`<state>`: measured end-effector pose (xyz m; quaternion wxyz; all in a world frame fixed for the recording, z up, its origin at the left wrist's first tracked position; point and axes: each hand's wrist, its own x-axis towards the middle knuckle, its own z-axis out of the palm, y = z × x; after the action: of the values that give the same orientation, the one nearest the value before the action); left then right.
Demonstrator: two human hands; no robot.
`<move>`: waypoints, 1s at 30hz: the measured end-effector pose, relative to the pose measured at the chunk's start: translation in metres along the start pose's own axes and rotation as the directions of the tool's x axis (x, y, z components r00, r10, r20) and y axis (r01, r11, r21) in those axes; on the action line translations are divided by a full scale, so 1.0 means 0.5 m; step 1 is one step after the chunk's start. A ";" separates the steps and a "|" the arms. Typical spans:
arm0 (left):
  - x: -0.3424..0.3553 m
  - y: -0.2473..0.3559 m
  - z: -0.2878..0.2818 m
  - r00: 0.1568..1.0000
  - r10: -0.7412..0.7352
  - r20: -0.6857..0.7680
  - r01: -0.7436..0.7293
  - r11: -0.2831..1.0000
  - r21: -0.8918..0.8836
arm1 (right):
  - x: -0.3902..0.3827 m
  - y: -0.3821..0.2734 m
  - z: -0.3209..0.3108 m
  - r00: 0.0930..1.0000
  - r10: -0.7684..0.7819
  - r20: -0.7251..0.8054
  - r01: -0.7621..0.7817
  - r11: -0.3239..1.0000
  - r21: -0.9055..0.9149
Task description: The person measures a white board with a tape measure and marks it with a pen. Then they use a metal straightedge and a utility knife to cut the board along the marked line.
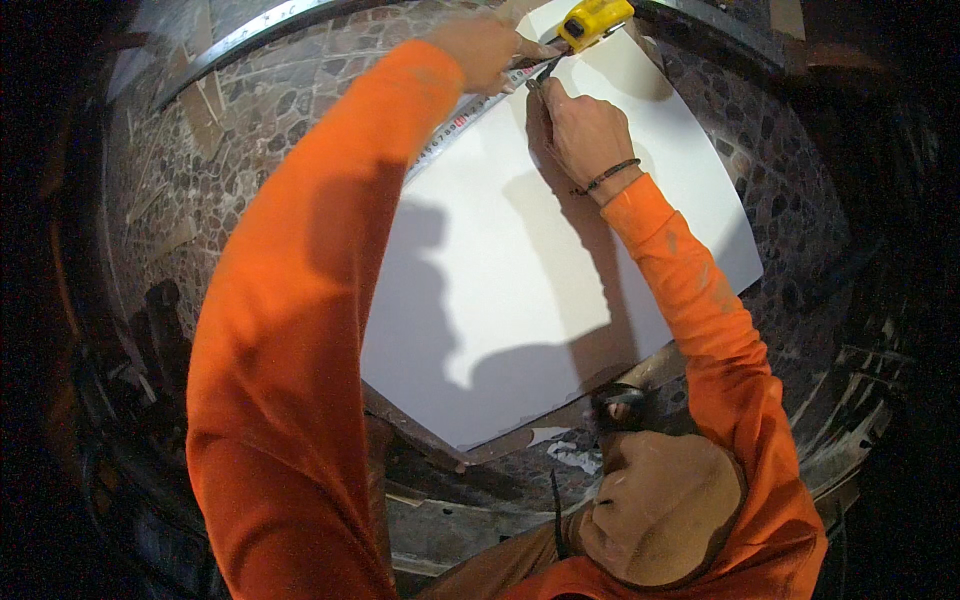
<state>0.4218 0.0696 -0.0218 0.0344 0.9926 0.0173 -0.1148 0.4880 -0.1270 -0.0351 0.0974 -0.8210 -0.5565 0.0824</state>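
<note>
Orange sleeves run up from the lower edge to two hands that meet at the far edge of a large white board (560, 260). The left hand (487, 50) lies flat, fingers spread and pressing down on a tape measure's blade (462, 122), which stretches along the board's left edge; the pressure seems meant to keep the blade from sliding or curling. The yellow tape measure case (594, 22) sits just past the fingertips of both hands, at the board's far corner. The right hand (585, 130), wearing a dark cord bracelet at the wrist, is closed around a thin dark marking tool, probably a pencil (545, 70), whose tip sits right beside the blade, close enough to mark against the scale. The board lies beneath both hands on a pebble-patterned stone floor (260, 120), its near edge resting over a dark wooden batten (420, 435), so it appears slightly raised. Nearer the body, below the right elbow, a tan-clad knee (660, 505) is bent, with a dark shoe (618, 405) just beside the board's near edge.
</note>
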 end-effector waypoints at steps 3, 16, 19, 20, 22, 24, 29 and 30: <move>0.003 0.005 -0.020 0.990 -0.041 0.136 0.060 0.989 -0.138 | 0.002 0.002 0.006 1.000 -0.013 -0.014 0.012 1.000 -0.004; -0.012 0.014 -0.052 0.989 -0.050 0.139 0.076 0.979 -0.190 | 0.013 -0.007 -0.019 0.995 -0.003 0.100 0.003 1.000 0.002; -0.012 0.024 -0.069 0.978 -0.084 0.192 0.120 0.976 -0.184 | 0.013 -0.004 -0.020 0.993 -0.021 0.118 0.021 1.000 -0.001; -0.010 0.029 -0.076 0.972 -0.093 0.218 0.134 0.975 -0.179 | 0.014 -0.002 -0.021 0.993 -0.024 0.117 0.023 1.000 0.008; -0.008 0.034 -0.078 0.968 -0.098 0.232 0.138 0.977 -0.164 | 0.015 -0.002 -0.024 0.992 -0.019 0.128 0.018 1.000 0.007; -0.007 0.036 -0.078 0.975 -0.086 0.206 0.118 0.983 -0.144 | 0.019 -0.009 -0.032 0.989 0.002 0.149 0.000 1.000 -0.013; -0.003 0.006 -0.035 0.985 -0.079 0.154 0.114 0.967 -0.228 | 0.041 -0.004 -0.029 0.985 -0.016 0.173 0.017 1.000 -0.005; -0.002 0.012 -0.043 0.978 -0.115 0.173 0.153 0.962 -0.227 | 0.046 0.001 -0.027 0.984 -0.025 0.174 0.027 1.000 -0.008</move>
<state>0.4258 0.0654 -0.0001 0.1472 0.9654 0.0957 -0.1926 0.5002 -0.1069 -0.0226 0.0455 -0.8039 -0.5739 0.1496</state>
